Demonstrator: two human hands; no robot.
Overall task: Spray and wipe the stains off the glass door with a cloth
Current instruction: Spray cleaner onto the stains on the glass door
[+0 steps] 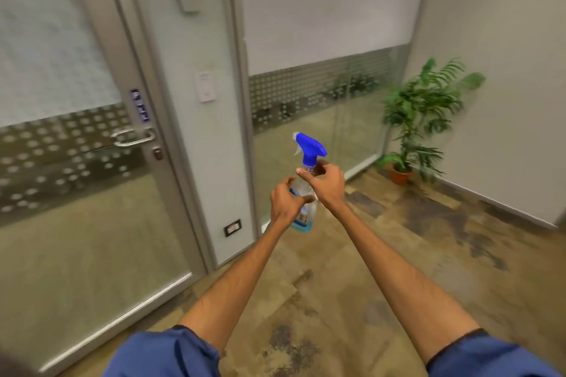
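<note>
Both hands meet mid-frame on a clear plastic spray bottle (311, 148) w/ blue trigger head, held in the air roughly upright above the floor. Nozzle points left, toward the glass. A little blue liquid sits in the bottom, and the label is partly hidden.

Left hand (286, 202) grips the bottle's body, fingers curled round it and thumb across the near side. Right hand (326, 182) is wrapped round the neck just below the blue collar, fingers bent over it, thumb sticking out to the left.

The frosted glass door (76, 193) in a grey metal frame is on the left, well apart from the bottle, w/ a dotted band across its middle and clear glass lower down. A curved silver lever handle (133, 136) sits at its right edge, w/ a small blue-and-white sticker above.

Right of the door there's a narrow frosted panel w/ a white switch plate (205, 87) and a black socket (232, 227) low down, then a fixed glass partition (306, 40) w/ the same dots. A green leafy plant (419, 119) in a terracotta pot (399, 176) stands in the far corner. The floor is mottled brown stone floor tiles (398, 254). Blue short sleeves (165, 355) show at the bottom edge.
</note>
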